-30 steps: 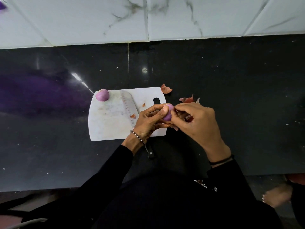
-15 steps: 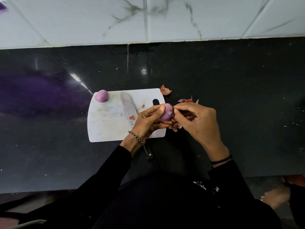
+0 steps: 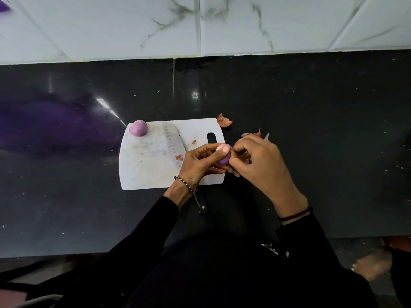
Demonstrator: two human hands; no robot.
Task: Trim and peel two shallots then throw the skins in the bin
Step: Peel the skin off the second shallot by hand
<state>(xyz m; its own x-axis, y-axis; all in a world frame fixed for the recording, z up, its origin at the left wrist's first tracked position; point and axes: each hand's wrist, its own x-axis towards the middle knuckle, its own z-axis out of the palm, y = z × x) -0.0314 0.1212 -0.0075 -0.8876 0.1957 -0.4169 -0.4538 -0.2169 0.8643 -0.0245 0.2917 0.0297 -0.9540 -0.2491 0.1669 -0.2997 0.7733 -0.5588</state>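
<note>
My left hand (image 3: 200, 162) grips a purple shallot (image 3: 224, 154) over the right edge of the white cutting board (image 3: 151, 165). My right hand (image 3: 260, 162) pinches at that shallot's right side, fingertips curled against its skin. A loose flap of skin (image 3: 235, 172) hangs below the two hands. A second, peeled shallot (image 3: 138, 128) sits on the board's far left corner. Skin pieces lie on the counter: one (image 3: 224, 121) past the board's far right corner, others (image 3: 255, 134) just beyond my right hand. Small skin bits (image 3: 179, 156) lie on the board.
A knife lies under my left wrist, its black handle (image 3: 202, 207) pointing toward me; the blade is hidden. The dark counter (image 3: 322, 130) runs to a white tiled wall (image 3: 222, 25). A bare foot (image 3: 371, 265) shows on the floor at the lower right.
Both hands have stayed over the board's right edge. The shallot has been turned a little in my left hand, and my right fingers have shifted along its side.
</note>
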